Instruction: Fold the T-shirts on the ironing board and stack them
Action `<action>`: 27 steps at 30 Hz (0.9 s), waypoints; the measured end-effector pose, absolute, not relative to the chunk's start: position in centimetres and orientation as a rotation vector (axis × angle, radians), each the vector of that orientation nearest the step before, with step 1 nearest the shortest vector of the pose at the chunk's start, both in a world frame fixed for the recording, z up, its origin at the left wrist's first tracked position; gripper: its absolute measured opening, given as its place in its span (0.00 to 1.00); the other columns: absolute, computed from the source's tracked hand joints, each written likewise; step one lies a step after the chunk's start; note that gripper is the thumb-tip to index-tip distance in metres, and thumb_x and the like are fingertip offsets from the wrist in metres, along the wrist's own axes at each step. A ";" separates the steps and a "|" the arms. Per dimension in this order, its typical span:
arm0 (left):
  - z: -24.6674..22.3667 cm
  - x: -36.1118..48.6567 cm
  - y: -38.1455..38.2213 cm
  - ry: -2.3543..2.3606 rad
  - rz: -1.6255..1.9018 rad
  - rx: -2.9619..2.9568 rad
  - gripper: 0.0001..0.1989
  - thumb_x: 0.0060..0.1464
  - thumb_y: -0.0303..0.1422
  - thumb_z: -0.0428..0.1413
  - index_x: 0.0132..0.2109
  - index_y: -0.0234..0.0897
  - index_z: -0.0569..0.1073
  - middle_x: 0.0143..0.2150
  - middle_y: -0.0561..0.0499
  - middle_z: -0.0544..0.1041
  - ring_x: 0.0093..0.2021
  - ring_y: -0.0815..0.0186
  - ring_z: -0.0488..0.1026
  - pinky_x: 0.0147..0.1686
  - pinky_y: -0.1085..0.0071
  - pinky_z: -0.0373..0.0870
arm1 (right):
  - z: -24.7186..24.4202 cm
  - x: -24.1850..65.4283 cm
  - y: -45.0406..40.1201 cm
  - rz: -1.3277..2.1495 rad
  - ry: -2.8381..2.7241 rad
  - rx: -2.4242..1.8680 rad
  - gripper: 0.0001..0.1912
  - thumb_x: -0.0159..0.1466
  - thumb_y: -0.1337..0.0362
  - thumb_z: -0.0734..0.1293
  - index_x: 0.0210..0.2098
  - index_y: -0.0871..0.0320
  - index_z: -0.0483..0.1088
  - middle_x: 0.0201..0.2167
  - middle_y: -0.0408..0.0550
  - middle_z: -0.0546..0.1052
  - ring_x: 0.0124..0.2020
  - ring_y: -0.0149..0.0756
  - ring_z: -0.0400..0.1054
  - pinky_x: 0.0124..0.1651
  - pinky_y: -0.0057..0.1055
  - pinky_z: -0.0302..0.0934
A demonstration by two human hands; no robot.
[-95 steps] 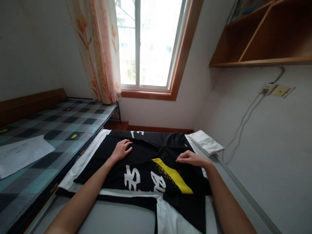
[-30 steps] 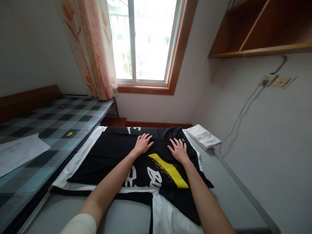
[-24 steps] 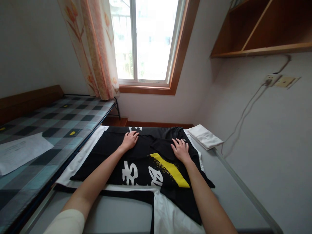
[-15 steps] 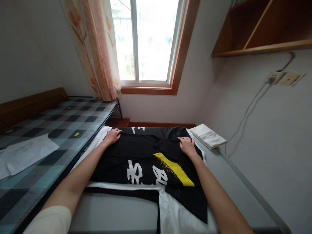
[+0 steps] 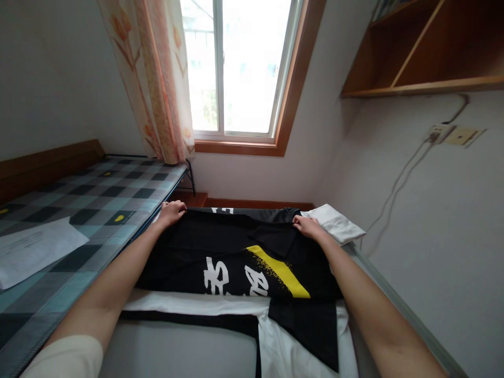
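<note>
A black T-shirt (image 5: 181, 262) with white lettering and a yellow stripe lies partly folded over the grey tabletop (image 5: 185, 346). White fabric shows along its near side and under its sleeve. My left hand (image 5: 172, 211) is closed on the far left end of the black layer, fingertips partly hidden. At the far right end, my right hand (image 5: 307, 227) pinches the same layer. Between both hands the fabric edge is drawn fairly straight, slightly lifted. A folded white cloth (image 5: 337, 224) lies just beyond my right hand.
On the left stands a bed with a checked mattress (image 5: 98, 191), bearing white paper (image 5: 39, 249). A wooden shelf (image 5: 425, 86) hangs on the right wall above a socket (image 5: 439, 134) with cables. Ahead are a window (image 5: 248, 68) and a flowered curtain (image 5: 157, 79).
Both hands went from lying on the fabric to gripping its far edge. My left hand shifted left and slightly away. The black layer is now stretched wider, and more white fabric shows at the near side.
</note>
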State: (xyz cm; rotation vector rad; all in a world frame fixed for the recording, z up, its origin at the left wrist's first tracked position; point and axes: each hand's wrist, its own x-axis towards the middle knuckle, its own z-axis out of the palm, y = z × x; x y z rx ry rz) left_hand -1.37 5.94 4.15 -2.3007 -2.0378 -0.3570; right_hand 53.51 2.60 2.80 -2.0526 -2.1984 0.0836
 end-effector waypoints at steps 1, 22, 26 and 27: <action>4.6 -1.4 6.2 -2.050 -0.389 -2.254 0.10 0.57 0.37 0.50 0.40 0.42 0.75 0.47 0.48 0.77 0.50 0.56 0.71 0.50 0.59 0.56 | 3.1 53.4 3.1 0.059 -2.181 -2.053 0.08 0.64 0.64 0.63 0.40 0.53 0.73 0.40 0.47 0.80 0.44 0.40 0.71 0.52 0.41 0.53; 6.0 -5.6 0.3 -1.821 -0.693 -2.590 0.14 0.52 0.40 0.48 0.39 0.42 0.76 0.42 0.48 0.79 0.44 0.59 0.74 0.47 0.66 0.67 | 4.7 55.2 -1.2 -0.069 -2.083 -1.675 0.11 0.63 0.61 0.64 0.39 0.53 0.78 0.42 0.48 0.78 0.47 0.41 0.69 0.51 0.37 0.58; 3.8 -7.9 -5.3 -1.822 -0.574 -2.573 0.13 0.48 0.37 0.50 0.38 0.47 0.76 0.43 0.49 0.79 0.48 0.55 0.73 0.54 0.59 0.63 | 2.2 56.4 -6.3 -0.055 -2.254 -1.580 0.11 0.63 0.61 0.63 0.39 0.51 0.78 0.40 0.48 0.78 0.45 0.42 0.69 0.50 0.39 0.57; 2.9 -8.4 -6.4 -1.832 -0.523 -2.583 0.13 0.47 0.36 0.50 0.38 0.47 0.77 0.44 0.50 0.79 0.48 0.54 0.73 0.54 0.58 0.62 | 1.5 56.5 -7.3 -0.048 -2.301 -1.575 0.11 0.63 0.62 0.63 0.39 0.51 0.78 0.40 0.48 0.78 0.44 0.42 0.69 0.50 0.40 0.57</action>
